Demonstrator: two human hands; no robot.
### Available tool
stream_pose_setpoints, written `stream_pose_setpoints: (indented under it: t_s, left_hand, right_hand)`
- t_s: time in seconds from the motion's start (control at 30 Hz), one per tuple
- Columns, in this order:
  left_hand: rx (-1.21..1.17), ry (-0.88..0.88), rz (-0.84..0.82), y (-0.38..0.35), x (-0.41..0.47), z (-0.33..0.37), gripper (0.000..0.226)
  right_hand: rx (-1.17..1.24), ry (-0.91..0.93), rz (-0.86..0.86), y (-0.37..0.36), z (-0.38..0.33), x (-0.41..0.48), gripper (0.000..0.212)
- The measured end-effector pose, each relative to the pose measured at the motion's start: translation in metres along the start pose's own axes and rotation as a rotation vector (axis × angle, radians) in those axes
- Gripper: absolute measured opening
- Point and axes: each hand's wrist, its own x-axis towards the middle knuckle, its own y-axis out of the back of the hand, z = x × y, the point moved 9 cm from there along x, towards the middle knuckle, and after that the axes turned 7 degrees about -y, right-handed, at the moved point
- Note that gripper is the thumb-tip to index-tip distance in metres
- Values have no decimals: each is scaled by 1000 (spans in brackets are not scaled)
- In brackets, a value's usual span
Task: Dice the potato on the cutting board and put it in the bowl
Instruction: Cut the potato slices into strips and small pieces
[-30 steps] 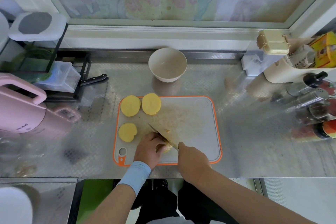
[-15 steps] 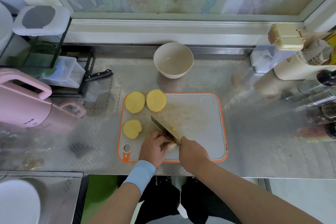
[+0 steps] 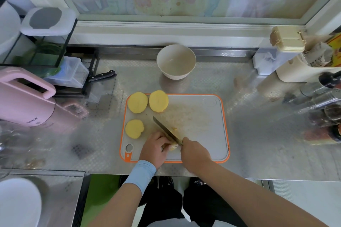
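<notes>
**Station Status: Potato Cutting on the Board**

1. The steel counter (image 3: 258, 134) carries all items. A pink appliance (image 3: 24, 97) stands at its left edge.
2. The grey cutting board (image 3: 203, 125), edged in orange, lies at the front centre of the counter.
3. The bowl (image 3: 175, 73) stands upright behind the cutting board, apart from it. Nothing shows inside it.
4. The right hand (image 3: 195, 155) is closed around the handle of the knife (image 3: 166, 130). The blade runs diagonally toward the far left, its edge down on the board.
5. The left hand (image 3: 155, 148) rests at the near edge of the board, fingers curled over a potato piece (image 3: 173, 147), just left of the blade.
6. Three round potato slices (image 3: 137, 102) lie flat on the left part of the board: two side by side at the far corner, one nearer, beside the left hand.
7. The potato piece touches the blade; most of it is hidden by the fingers.
</notes>
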Motion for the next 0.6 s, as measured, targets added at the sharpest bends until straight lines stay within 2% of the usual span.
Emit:
stream_pose_setpoints:
  t_s: [0.43, 0.6]
  left_hand:
    - [-16, 48, 12, 2, 1, -5, 13]
    - [-27, 39, 16, 2, 2, -6, 14]
  right_hand:
    - [-38, 7, 44, 7, 1, -28, 10]
    - [-84, 8, 35, 7, -2, -28, 18]
